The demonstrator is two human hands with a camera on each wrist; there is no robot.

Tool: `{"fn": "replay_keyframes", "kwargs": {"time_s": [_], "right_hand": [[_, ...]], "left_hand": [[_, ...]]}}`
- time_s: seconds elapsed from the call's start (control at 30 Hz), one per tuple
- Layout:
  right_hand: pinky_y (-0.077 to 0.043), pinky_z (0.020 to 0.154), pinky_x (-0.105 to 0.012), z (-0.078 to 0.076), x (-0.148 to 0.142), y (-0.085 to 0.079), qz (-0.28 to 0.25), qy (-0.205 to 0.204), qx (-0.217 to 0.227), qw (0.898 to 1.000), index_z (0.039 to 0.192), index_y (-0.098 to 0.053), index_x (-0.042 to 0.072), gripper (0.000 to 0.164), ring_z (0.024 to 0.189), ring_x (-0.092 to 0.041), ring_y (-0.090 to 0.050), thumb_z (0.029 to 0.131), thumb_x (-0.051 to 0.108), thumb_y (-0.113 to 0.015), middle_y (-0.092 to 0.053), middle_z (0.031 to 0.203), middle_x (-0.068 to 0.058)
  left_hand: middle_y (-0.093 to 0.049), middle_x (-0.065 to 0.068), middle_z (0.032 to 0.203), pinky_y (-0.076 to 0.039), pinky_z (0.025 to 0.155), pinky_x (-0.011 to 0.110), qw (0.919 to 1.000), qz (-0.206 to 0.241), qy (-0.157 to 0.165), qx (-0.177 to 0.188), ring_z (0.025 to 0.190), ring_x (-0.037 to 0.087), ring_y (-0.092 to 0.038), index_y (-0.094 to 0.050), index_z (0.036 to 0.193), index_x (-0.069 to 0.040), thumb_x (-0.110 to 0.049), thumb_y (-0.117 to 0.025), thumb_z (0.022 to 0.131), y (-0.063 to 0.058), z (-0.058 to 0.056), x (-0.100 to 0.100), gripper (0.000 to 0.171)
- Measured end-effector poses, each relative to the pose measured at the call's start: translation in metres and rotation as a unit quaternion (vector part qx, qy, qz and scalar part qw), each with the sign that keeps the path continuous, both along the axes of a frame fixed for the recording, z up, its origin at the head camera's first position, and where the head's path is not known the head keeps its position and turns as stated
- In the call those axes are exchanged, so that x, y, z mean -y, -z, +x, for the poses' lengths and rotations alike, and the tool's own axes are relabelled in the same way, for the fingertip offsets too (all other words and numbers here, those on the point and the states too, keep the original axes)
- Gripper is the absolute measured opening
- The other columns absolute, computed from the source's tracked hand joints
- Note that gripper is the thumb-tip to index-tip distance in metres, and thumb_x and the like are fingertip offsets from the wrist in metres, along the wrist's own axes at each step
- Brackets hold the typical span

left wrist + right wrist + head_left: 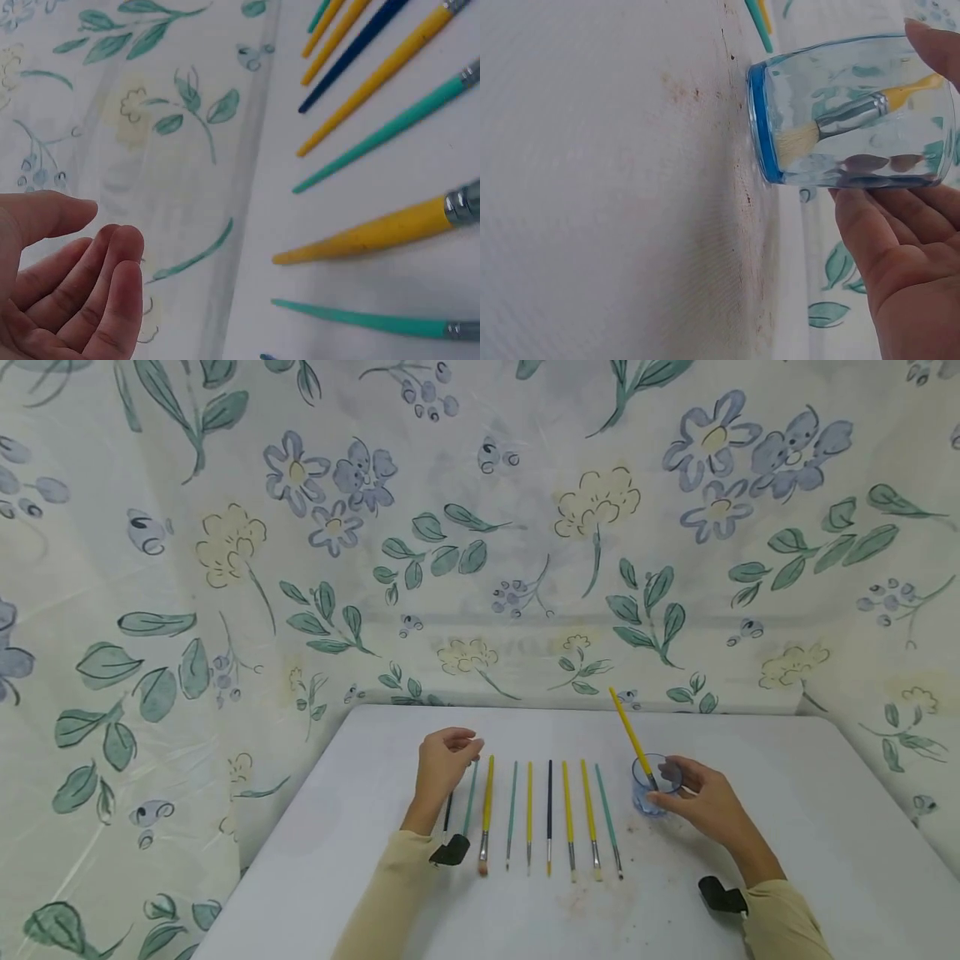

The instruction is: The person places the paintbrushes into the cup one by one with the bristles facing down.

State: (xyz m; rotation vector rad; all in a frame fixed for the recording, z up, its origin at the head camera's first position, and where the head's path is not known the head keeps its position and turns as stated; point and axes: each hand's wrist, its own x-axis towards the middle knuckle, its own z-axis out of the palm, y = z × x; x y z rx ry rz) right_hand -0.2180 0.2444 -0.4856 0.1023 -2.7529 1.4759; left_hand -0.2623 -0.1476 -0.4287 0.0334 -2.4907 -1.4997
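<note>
A clear glass with a blue base point(840, 161) is gripped by my right hand point(708, 802), thumb on the near side and fingers on the far side. One yellow-handled paintbrush point(628, 727) leans inside it, pale bristles down. Whether the base touches the table, I cannot tell. My left hand point(442, 770), loosely curled and holding nothing, hovers by the handle ends of the leftmost brushes. A thick yellow paintbrush point(487, 806) and a teal paintbrush point(367, 316) lie close to it. The sleeve partly hides a dark paintbrush point(448, 812).
Several more yellow, teal and dark paintbrushes lie in a row, among them a dark blue paintbrush point(550, 810), bristles toward me. Reddish-brown specks mark the white table point(300, 877) near the glass. A floral curtain point(480, 568) hangs behind and at the sides.
</note>
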Motion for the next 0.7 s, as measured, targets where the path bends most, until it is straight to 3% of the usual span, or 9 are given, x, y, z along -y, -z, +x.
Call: {"fn": "replay_keyframes", "kwargs": {"time_s": [0.17, 0.37, 0.7], "right_hand": [[-0.047, 0.110, -0.053, 0.000, 0.000, -0.001, 0.003, 0.000, 0.010, 1.000, 0.153, -0.041, -0.003, 0.089, 0.141, -0.049, -0.051, 0.088, 0.042, -0.081, -0.053, 0.151, -0.029], [-0.048, 0.110, -0.053, 0.002, -0.001, -0.002, -0.004, -0.003, 0.012, 1.000, 0.153, -0.040, -0.004, 0.089, 0.141, -0.049, -0.051, 0.088, 0.041, -0.082, -0.053, 0.150, -0.030], [-0.047, 0.111, -0.052, -0.002, -0.002, 0.001, -0.002, -0.002, 0.010, 1.000, 0.153, -0.039, -0.005, 0.091, 0.141, -0.048, -0.050, 0.087, 0.042, -0.082, -0.053, 0.151, -0.029]], "left_hand": [[-0.079, 0.014, 0.096, -0.058, 0.072, 0.030, 0.9985, -0.036, -0.026, 0.033, 0.077, 0.017, -0.075, -0.074, 0.113, 0.000, -0.020, -0.076, 0.092, 0.010, 0.003, 0.018, 0.029], [-0.077, 0.017, 0.100, -0.058, 0.071, 0.030, 0.9898, -0.101, -0.058, 0.082, 0.078, 0.017, -0.074, -0.072, 0.116, 0.003, -0.020, -0.076, 0.092, 0.025, 0.003, 0.035, 0.033], [-0.074, 0.021, 0.105, -0.059, 0.079, 0.041, 0.9745, -0.170, -0.060, 0.134, 0.087, 0.025, -0.070, -0.072, 0.111, 0.004, -0.023, -0.076, 0.091, 0.041, 0.005, 0.046, 0.034]]}}
